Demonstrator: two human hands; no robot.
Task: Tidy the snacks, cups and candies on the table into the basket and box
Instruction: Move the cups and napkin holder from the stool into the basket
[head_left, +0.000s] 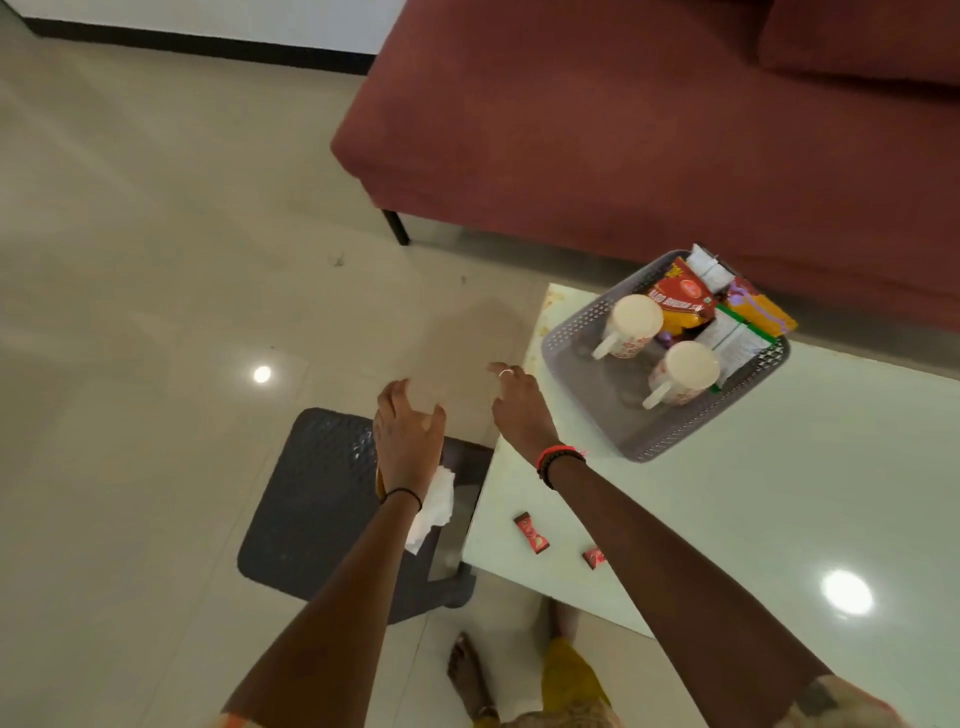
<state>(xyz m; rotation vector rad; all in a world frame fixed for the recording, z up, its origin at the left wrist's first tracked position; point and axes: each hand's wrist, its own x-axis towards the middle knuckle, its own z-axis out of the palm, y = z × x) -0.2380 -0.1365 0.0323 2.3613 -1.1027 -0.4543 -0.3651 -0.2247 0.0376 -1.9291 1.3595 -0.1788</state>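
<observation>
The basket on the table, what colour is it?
Grey, with perforated walls; the basket shows in the head view.

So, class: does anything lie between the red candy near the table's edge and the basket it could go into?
Only the person's right forearm crosses that line, above the table. The table surface between the candy and the basket is bare.

The right forearm covers part of 1 red candy (594, 556) on the worktop (779, 493). Snack packets (691, 306) overlap in the basket (582, 332), print blurred.
</observation>
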